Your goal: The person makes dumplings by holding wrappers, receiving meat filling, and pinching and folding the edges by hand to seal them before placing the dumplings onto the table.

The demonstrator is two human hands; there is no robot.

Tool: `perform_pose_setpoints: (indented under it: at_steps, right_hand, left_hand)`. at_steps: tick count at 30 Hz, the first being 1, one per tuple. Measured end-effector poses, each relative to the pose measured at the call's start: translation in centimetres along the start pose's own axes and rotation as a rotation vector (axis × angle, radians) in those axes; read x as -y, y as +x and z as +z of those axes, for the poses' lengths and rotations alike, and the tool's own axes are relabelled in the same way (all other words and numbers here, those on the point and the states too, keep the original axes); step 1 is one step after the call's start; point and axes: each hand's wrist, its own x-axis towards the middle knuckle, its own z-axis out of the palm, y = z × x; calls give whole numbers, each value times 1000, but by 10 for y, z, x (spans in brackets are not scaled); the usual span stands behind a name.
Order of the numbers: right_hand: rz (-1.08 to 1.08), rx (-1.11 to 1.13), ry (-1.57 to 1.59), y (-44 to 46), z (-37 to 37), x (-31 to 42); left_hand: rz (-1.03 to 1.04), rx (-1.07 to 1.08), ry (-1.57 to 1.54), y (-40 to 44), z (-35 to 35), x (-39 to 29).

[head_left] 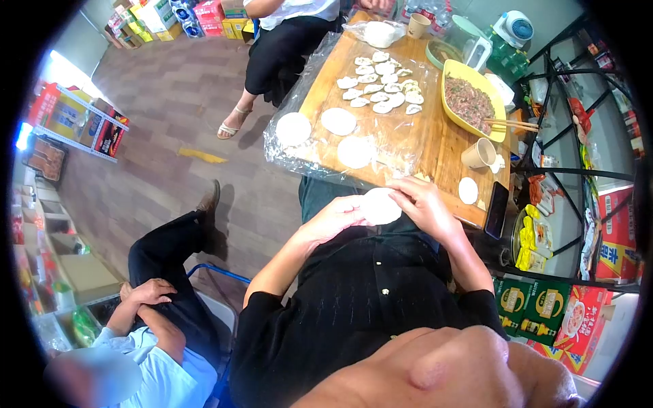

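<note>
My left hand [332, 221] pinches the left edge of a round, white dumpling wrapper [382, 207], held over my lap in front of the table edge. On the wrapper's right side, my right hand [427, 206] closes its fingers and thumb on the rim. The wrapper looks flat, with no filling visible on it. Past my hands, more wrappers [356, 152] lie on the plastic-covered wooden table [435, 146]. Several folded dumplings [383, 88] are grouped farther back. A yellow bowl [504, 112] of minced filling [468, 100] stands at the right with chopsticks [511, 124] in it.
A paper cup [478, 154], a single wrapper [468, 190] and a phone [497, 209] are along the table's right side. Shelves [571, 173] with packages rise beyond. One person sits at the lower left with crossed forearms [155, 299]; another sits behind the table's far left side.
</note>
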Motion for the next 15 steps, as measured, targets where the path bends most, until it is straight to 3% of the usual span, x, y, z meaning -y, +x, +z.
perform_pose_setpoints:
  at_steps: [7, 9, 11, 15]
  right_hand:
    - [-75, 72, -62, -17, -9, 14]
    - [-117, 81, -85, -22, -14, 19]
    - [-160, 178, -21, -30, -20, 22]
    - [-275, 162, -57, -35, -28, 27]
  left_hand:
    - [-21, -110, 150, -1, 19, -11]
    - [29, -28, 186, 1, 20, -12]
    - [80, 136, -16, 6, 24, -15]
    - [-60, 253, -139, 14, 41, -22]
